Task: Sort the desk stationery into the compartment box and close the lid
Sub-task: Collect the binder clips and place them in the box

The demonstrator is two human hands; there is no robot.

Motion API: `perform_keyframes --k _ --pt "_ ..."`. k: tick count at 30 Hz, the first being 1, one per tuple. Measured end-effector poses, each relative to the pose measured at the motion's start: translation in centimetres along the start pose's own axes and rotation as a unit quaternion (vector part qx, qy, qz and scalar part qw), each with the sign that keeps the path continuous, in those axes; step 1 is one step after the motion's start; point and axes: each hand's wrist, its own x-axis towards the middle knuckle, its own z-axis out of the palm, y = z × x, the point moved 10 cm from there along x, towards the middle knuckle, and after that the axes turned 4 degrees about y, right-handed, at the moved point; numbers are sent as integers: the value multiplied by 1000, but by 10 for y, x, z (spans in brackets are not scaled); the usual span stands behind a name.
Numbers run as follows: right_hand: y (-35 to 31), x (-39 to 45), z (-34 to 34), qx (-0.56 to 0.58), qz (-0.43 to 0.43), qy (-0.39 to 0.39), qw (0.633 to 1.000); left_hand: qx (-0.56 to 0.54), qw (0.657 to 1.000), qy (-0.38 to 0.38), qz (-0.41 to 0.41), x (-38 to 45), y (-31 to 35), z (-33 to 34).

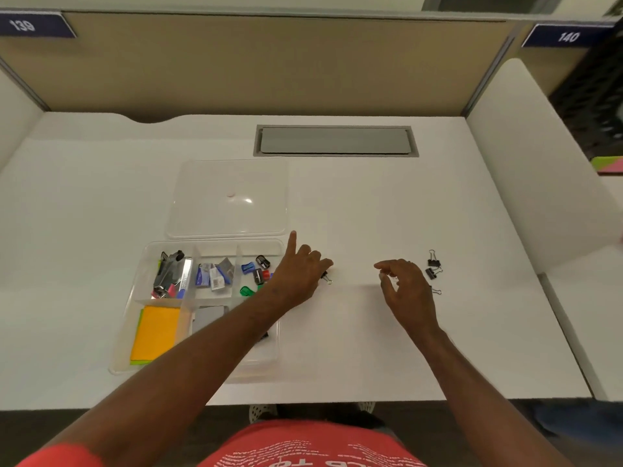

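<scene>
Clear compartment box (pixel 135 318) on the white counter (pixel 371 203), left of centre, open. Detached clear lid (pixel 229 197) flat on the counter just behind the box, touching or nearly touching its rear rim.

Rear-left compartment: markers and pens (pixel 172 274), black, silver, pink and blue, piled lengthwise.
Rear-middle compartment: small packets (pixel 215 274) in blue, grey and white, one with a barcode label.
Rear-right compartment: pencil sharpeners (pixel 256 269) in blue, black, red and green, partly hidden by the left hand.
Front-left compartment: orange sticky notes (pixel 156 332) stacked on a green sheet.
Front-right compartment: grey flat item (pixel 209 316), mostly covered by the left forearm; contents otherwise not discernible.

Loose on the counter, well right of the box: three black binder clips (pixel 433 267), two close together, the third nearer the front edge beside the right wrist.

Left hand (pixel 298 273): reaching across the box's right rear corner, index finger straight and pointing away, remaining fingers curled round a small binder clip (pixel 326 277) whose wire handles protrude at the counter surface just right of the box.

Right hand (pixel 406 286): above the counter just left of the loose clips, fingers loosely curved, thumb and forefinger extended leftward; whether anything is pinched cannot be told.

Grey recessed cable hatch (pixel 335 140) at the counter's rear.
</scene>
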Motion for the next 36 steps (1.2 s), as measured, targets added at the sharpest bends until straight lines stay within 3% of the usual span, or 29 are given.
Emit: perform_keyframes --k 9,20,23,28,36 --pt "36 10 -17 -5 37 4 999 70 997 -24 -16 23 12 5" --pt "45 34 4 -79 7 -114 990 51 995 -47 -77 28 14 6" --pt "46 37 18 -142 -24 -158 977 -5 994 -10 -107 26 15 -6" --pt "47 35 38 -203 -70 -194 957 -133 971 117 -163 -3 5 -35" --pt "-4 39 49 -44 -109 -186 975 -188 911 237 -281 -100 -34 -51"
